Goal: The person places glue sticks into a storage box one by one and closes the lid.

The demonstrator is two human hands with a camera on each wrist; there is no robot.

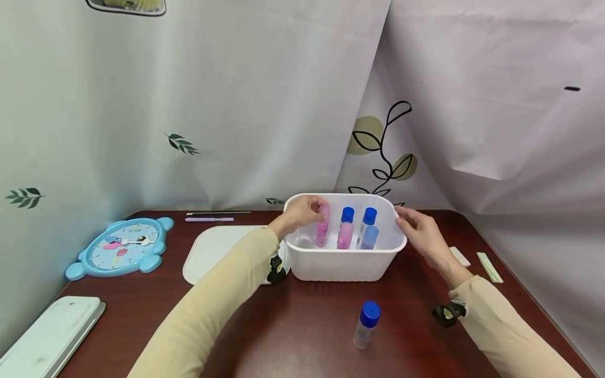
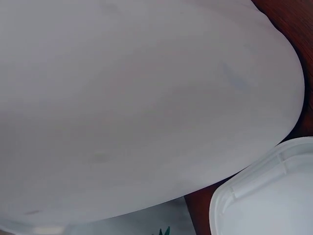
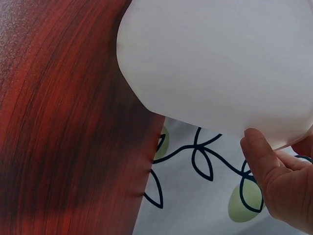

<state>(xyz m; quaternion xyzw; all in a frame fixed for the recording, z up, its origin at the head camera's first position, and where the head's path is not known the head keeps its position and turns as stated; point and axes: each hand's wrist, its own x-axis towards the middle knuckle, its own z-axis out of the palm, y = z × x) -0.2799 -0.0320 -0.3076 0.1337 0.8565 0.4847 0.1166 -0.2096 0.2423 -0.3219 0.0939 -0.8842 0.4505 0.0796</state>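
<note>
Left grip [image 1: 302, 212] on pink bottle [image 1: 323, 231]

The left hand [image 1: 302, 212] covers the top of the pink tube [image 1: 323, 232], so its cap cannot be seen. The white tub [image 2: 146, 98] fills the left wrist view, hiding that hand.

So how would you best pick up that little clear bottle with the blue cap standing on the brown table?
Probably by its body just under the cap. The small clear bottle with the blue cap stands upright and alone on the dark wooden table, in front of the white plastic tub. Come from the side, thumb and fingers pinching around the round body.
</note>
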